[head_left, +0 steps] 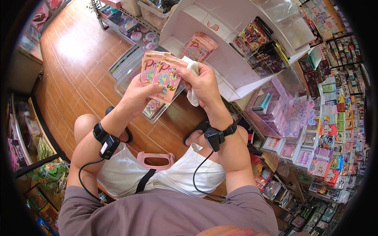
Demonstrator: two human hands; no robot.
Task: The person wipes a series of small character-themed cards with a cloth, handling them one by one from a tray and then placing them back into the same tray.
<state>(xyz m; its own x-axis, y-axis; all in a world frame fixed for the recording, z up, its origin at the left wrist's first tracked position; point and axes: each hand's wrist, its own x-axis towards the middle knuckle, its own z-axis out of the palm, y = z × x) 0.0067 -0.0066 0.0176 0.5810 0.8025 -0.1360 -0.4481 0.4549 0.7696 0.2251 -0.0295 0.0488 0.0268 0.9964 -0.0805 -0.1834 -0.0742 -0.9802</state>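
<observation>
Two or more pink foil card packs (166, 78) with a cartoon pony on the front are fanned out before me. My left hand (136, 93) grips them from the left, its thumb across the lower part. At their upper right edge, my right hand (200, 79) has its thumb on the front pack and also holds a folded white cloth (193, 96). Behind my hands stands a white display box (226, 66). More pink packs (200, 47) of the same look lean inside it, and dark card packs (260, 47) stand farther right.
Under my hands is a clear plastic bin (158, 113). A purple display box (273, 109) and shelves crowded with small packs (333, 132) fill the right. Shelving with tubs (135, 37) stands ahead. My knees flank a pink stool (156, 160) on the wood-look floor (79, 73).
</observation>
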